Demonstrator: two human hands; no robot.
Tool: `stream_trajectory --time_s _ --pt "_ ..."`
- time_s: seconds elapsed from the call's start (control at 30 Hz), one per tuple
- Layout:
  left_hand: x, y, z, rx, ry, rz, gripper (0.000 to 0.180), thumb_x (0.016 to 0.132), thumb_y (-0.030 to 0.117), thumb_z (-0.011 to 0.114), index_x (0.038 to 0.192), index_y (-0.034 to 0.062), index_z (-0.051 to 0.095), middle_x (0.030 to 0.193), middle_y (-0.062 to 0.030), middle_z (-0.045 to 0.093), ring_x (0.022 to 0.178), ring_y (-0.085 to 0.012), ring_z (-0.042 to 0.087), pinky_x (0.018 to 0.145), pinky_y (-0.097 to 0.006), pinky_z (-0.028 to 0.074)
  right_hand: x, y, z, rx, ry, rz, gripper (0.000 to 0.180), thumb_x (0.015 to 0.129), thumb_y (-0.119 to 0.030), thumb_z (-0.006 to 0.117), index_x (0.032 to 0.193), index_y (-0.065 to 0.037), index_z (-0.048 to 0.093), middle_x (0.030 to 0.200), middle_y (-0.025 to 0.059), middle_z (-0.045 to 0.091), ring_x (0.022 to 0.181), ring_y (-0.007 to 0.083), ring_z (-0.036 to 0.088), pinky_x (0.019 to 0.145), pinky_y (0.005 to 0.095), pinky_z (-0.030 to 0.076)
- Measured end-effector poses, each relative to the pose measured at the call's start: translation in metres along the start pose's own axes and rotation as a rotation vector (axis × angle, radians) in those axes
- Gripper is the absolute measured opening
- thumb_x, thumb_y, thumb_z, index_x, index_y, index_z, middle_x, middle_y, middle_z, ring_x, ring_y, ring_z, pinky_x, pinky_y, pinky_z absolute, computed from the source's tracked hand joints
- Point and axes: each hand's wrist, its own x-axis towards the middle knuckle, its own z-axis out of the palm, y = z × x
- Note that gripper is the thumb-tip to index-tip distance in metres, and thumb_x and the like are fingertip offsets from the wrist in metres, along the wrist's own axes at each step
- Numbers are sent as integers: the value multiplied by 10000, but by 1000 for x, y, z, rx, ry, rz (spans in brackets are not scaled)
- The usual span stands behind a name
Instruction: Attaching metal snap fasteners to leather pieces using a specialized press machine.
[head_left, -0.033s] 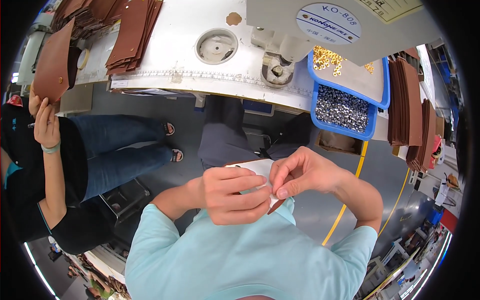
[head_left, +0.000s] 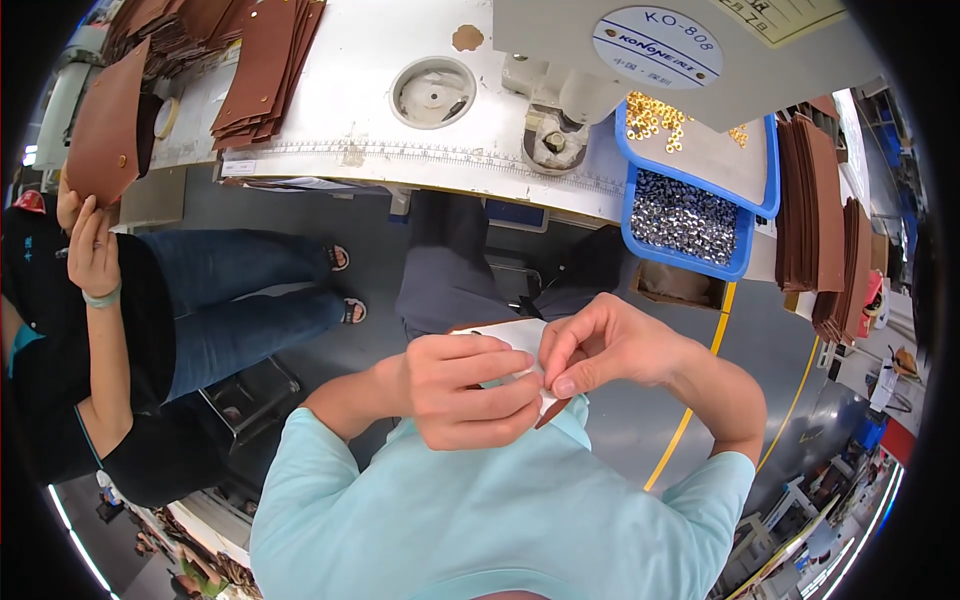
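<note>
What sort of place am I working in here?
Probably a workshop for leather or leather-like goods: stacked brown panels, a blue bin of small silvery pieces, and a machine over the bench suggest it.

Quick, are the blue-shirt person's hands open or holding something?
Left hand: closed, holding a white-and-brown piece.
Right hand: thumb and finger pinched closed at its edge; what's between them cannot be told.

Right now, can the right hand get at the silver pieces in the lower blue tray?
Probably yes: the silver pieces look open from above, and nothing visible stands between the lower blue tray and the right hand. Its fingers are busy at the white-and-brown piece, though.
</note>
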Motion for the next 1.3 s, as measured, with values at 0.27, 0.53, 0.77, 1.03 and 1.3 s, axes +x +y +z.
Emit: stream_trajectory --time_s 0.27,0.53,0.77,1.03,1.3 --pt "1 -4 3 -14 45 14 166 682 58 760 822 69 672 884 -45 692 747 -198 690 620 -277 553 -2 -2 4 -103 78 9 120 833 51 816 943 6 796 1010 87 731 921 157 687 831 297 556" --pt "-4 -6 3 -34 17 -99 159 679 60 771 812 50 683 846 -63 702 753 -209 713 657 -303 601 -13 18 29 -818 345 -615 136 887 -65 793 1021 -40 791 942 83 739 812 191 714 722 300 572" --pt "-5 -6 4 -6 12 -98 147 685 72 764 813 55 695 827 -67 721 764 -214 722 674 -310 616 -11 25 30 -1034 443 -800 173 816 -22 812 982 -39 767 940 76 741 797 238 709 711 333 590" --pt "-5 -4 4 -15 5 -142 167 671 66 772 821 46 703 828 -66 712 747 -214 713 634 -302 605 -10 28 31 -1287 525 -924 249 764 -46 839 999 -48 757 975 32 747 802 203 673 693 319 462" --pt "-2 5 4 -190 40 -367 233 639 -33 784 860 15 725 837 -85 715 706 -210 715 595 -286 594 -6 24 25 -1107 486 -853 331 718 -75 880 1032 -83 773 972 13 761 828 184 677 762 317 440"
